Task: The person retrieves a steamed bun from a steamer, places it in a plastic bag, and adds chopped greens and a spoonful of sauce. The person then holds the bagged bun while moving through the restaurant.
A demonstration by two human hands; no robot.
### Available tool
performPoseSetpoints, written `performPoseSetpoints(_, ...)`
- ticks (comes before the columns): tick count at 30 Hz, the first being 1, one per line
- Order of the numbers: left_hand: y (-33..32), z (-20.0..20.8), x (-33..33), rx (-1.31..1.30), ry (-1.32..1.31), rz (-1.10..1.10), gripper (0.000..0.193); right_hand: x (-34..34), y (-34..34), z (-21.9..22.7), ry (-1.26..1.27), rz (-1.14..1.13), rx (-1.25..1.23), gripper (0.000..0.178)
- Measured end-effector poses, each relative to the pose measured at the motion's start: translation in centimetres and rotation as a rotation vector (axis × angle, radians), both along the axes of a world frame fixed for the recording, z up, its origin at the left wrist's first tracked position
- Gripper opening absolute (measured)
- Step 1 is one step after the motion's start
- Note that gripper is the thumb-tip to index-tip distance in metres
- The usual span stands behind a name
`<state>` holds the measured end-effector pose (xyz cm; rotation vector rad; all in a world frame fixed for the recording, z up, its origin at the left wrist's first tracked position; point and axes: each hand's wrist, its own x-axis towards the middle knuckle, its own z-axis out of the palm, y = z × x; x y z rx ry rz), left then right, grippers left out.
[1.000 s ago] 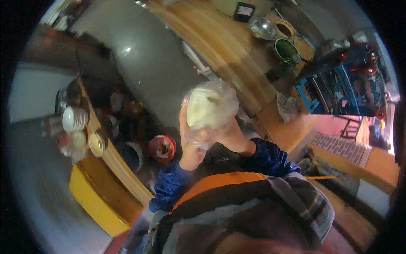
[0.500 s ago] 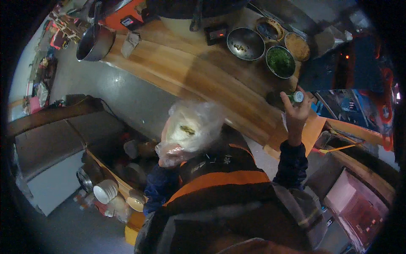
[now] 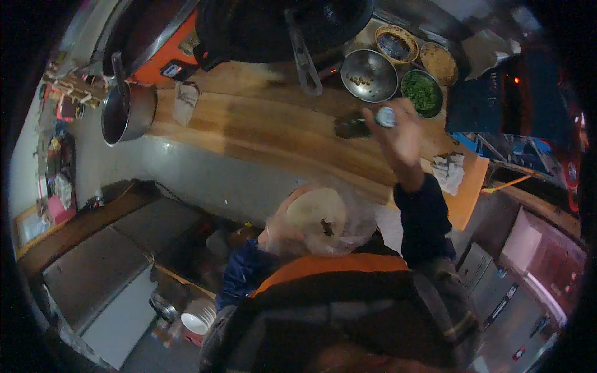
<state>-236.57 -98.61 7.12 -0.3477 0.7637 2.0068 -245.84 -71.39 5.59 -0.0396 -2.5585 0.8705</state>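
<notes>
In my left hand (image 3: 274,229) rests a clear plastic bag (image 3: 359,219), open toward the top and close to my chest. Pale, flattened food (image 3: 314,210), perhaps rice, lies in the bag with a small dark bit (image 3: 328,227) on it. The fingers of that hand are partly hidden behind the blurred plastic. Over the wooden counter, my right hand (image 3: 403,140) grips a small dark green bottle (image 3: 352,126) with a white cap (image 3: 385,117). The bottle tilts, its body pointing left, just in front of the bowls.
Along the back stand a metal bowl (image 3: 368,87) with little food, chopped greens (image 3: 421,93), a dark sauce bowl (image 3: 393,45) and a tan crumbly topping (image 3: 439,64). A large black pan (image 3: 249,37), a pot (image 3: 138,115), and crumpled cloths (image 3: 449,171) also sit on the wooden counter (image 3: 249,121).
My right hand has carried the bottle leftward from the counter's right end, and the bottle now leans. The bag has shifted right in view, and the whole view has turned a little.
</notes>
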Motion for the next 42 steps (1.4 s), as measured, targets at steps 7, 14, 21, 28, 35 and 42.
performPoseSetpoints(7, -4.2, -12.7, -0.3, -0.065, 0.313, -0.212, 0.099, -5.1, -7.1, -3.8, -0.127, 0.008, -0.05, 0.042)
performPoseSetpoints(14, -4.2, -17.1, -1.9, 0.18, 0.195, -0.235, 0.099, -2.6, -5.9, -2.1, -0.128, 0.0, -0.298, 0.063)
performPoseSetpoints(21, 6.9, -9.0, -3.3, 0.161, 0.042, 0.01, 0.058, 11.5, 1.5, -5.2, -0.365, -0.222, -0.823, 0.033)
performPoseSetpoints(28, 18.5, -9.3, -3.3, 0.087, 0.093, 0.083, 0.046, 16.0, 3.6, -8.7, -0.538, -0.047, -1.093, 0.057)
performPoseSetpoints(35, 24.0, -12.5, -2.2, -0.212, 0.691, 0.104, 0.083, 11.6, 10.1, -7.8, -0.353, 0.015, -0.953, 0.048)
performPoseSetpoints(42, 23.2, -14.1, -2.6, -0.216, 0.684, 0.06, 0.099, 10.1, 14.0, -13.1, -0.42, 0.297, -0.775, 0.08)
